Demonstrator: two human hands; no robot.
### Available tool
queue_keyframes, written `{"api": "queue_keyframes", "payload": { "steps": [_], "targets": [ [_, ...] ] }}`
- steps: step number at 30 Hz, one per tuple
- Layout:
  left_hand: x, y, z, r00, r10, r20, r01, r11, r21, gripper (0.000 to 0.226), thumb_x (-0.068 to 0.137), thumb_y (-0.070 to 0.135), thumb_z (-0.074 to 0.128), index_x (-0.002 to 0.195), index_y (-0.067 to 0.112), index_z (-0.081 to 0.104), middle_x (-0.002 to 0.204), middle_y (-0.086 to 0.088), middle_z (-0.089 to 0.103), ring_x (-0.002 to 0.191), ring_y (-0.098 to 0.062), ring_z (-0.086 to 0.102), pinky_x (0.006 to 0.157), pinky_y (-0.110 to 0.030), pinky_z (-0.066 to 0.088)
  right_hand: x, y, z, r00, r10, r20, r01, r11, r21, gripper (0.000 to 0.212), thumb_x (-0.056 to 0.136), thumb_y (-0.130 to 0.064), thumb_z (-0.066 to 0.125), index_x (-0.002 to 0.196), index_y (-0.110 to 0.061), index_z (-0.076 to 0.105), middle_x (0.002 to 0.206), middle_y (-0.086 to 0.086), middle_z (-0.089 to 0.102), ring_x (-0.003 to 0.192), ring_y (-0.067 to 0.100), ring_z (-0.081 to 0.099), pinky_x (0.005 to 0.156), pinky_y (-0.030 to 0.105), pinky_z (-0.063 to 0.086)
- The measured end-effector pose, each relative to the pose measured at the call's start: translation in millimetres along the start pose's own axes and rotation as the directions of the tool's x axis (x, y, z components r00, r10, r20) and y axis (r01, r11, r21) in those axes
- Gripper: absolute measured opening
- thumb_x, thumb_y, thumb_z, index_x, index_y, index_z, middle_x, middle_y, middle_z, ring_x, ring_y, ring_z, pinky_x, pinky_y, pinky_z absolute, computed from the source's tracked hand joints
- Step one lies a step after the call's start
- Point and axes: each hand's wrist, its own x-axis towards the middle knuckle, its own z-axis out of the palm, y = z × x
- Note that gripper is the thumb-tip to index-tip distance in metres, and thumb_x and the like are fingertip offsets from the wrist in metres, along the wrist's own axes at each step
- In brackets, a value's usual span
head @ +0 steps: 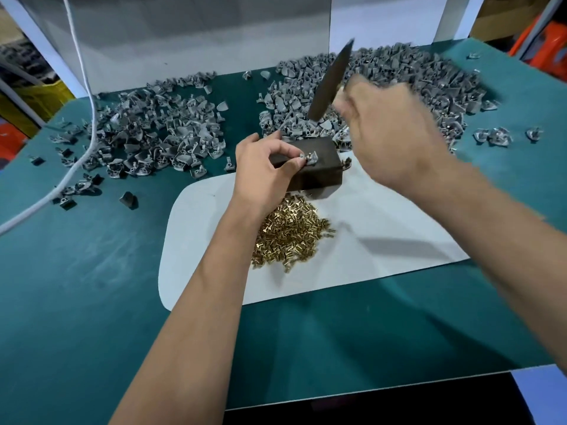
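Note:
A dark metal block (319, 174) sits at the far edge of a white sheet (383, 228). My left hand (264, 170) pinches a small grey metal part (308, 158) on top of the block. My right hand (389, 136) is raised above and to the right of the block, blurred, gripping a flat dark bar (331, 78) that points up and away. A heap of small brass rivets (288, 234) lies on the sheet just in front of the block.
Two big piles of grey metal parts lie on the green mat, one at the left (159, 133) and one at the back right (399, 78). A white cable (82, 87) runs down the left side. A white panel (184, 35) stands behind.

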Motion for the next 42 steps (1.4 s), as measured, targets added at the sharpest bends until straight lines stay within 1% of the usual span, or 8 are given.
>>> {"api": "queue_keyframes", "payload": {
  "steps": [4, 10, 21, 24, 29, 33, 36, 42],
  "targets": [
    [-2, 3, 2, 1.000, -0.014, 0.009, 0.014, 1.000, 0.003, 0.017, 0.088, 0.010, 0.078, 0.085, 0.026, 0.075, 0.139, -0.009, 0.064, 0.151, -0.019, 0.032, 0.126, -0.036, 0.014, 1, -2, 5, 0.969, -0.006, 0.247, 0.010, 1.000, -0.015, 0.020, 0.107, -0.039, 0.037, 0.097, -0.025, 0.045, 0.090, 0.017, 0.060, 0.088, 0.043, 0.059, 0.069, 0.042, 0.039],
    [-6, 6, 2, 0.999, -0.044, 0.003, 0.044, 0.999, -0.015, 0.015, 0.089, 0.013, 0.077, 0.088, 0.027, 0.077, 0.153, -0.003, 0.051, 0.154, -0.020, 0.020, 0.124, -0.035, 0.010, -6, 25, -1, 0.986, 0.098, 0.133, -0.101, 0.995, 0.013, 0.021, 0.103, -0.045, 0.049, 0.095, -0.027, 0.056, 0.092, 0.009, 0.065, 0.085, 0.036, 0.059, 0.070, 0.037, 0.039],
    [-9, 9, -1, 0.991, -0.123, 0.042, 0.129, 0.977, -0.169, 0.019, 0.089, 0.009, 0.076, 0.081, 0.026, 0.077, 0.158, -0.002, 0.044, 0.154, -0.018, 0.018, 0.123, -0.040, 0.007, -26, 39, 3, 0.878, 0.240, 0.414, -0.234, 0.970, -0.065, 0.022, 0.079, -0.042, 0.082, 0.074, -0.025, 0.069, 0.081, 0.002, 0.072, 0.081, 0.027, 0.067, 0.078, 0.039, 0.058],
    [-9, 12, -3, 0.994, -0.107, 0.032, 0.111, 0.979, -0.169, 0.020, 0.088, 0.010, 0.077, 0.080, 0.028, 0.077, 0.159, 0.000, 0.043, 0.154, -0.018, 0.018, 0.125, -0.042, 0.008, -14, 32, 0, 0.930, 0.192, 0.314, -0.211, 0.977, 0.028, 0.019, 0.081, -0.037, 0.081, 0.073, -0.029, 0.067, 0.077, -0.004, 0.071, 0.079, 0.022, 0.067, 0.079, 0.040, 0.059],
    [-10, 15, -4, 0.997, -0.077, 0.008, 0.077, 0.983, -0.165, 0.024, 0.088, 0.009, 0.076, 0.077, 0.030, 0.075, 0.156, 0.000, 0.047, 0.153, -0.018, 0.021, 0.126, -0.049, 0.010, 3, 3, 9, 0.963, -0.120, 0.240, 0.078, 0.981, 0.180, 0.029, 0.086, -0.034, 0.078, 0.113, -0.031, 0.067, 0.094, -0.007, 0.068, 0.088, 0.017, 0.063, 0.084, 0.040, 0.055],
    [-8, 13, -6, 0.998, -0.056, 0.014, 0.057, 0.968, -0.246, 0.019, 0.087, 0.005, 0.075, 0.079, 0.022, 0.078, 0.136, 0.002, 0.060, 0.146, -0.013, 0.039, 0.123, -0.045, 0.025, 11, -2, 18, 0.945, -0.260, 0.198, 0.236, 0.962, 0.138, 0.019, 0.094, -0.040, 0.066, 0.107, -0.027, 0.070, 0.097, -0.003, 0.067, 0.091, 0.023, 0.060, 0.083, 0.045, 0.053],
    [-4, 8, -14, 0.987, -0.098, -0.124, 0.072, 0.977, -0.199, 0.011, 0.091, 0.020, 0.074, 0.082, 0.023, 0.077, 0.116, 0.014, 0.067, 0.132, -0.010, 0.051, 0.111, -0.032, 0.033, 19, -1, 22, 0.947, -0.253, 0.200, 0.230, 0.964, 0.130, 0.029, 0.094, -0.052, 0.057, 0.085, -0.025, 0.064, 0.083, -0.002, 0.064, 0.078, 0.022, 0.060, 0.076, 0.043, 0.054],
    [7, -37, -53, 0.813, -0.222, -0.539, 0.421, 0.863, 0.279, 0.020, 0.093, 0.030, 0.068, 0.111, 0.026, 0.075, 0.121, -0.006, 0.070, 0.133, -0.036, 0.038, 0.100, -0.044, 0.034, 48, 13, 32, 0.974, -0.112, 0.195, 0.086, 0.987, 0.133, 0.043, 0.093, -0.056, 0.063, 0.065, -0.024, 0.054, 0.066, 0.000, 0.060, 0.064, 0.022, 0.057, 0.066, 0.030, 0.042]
  ]
}}
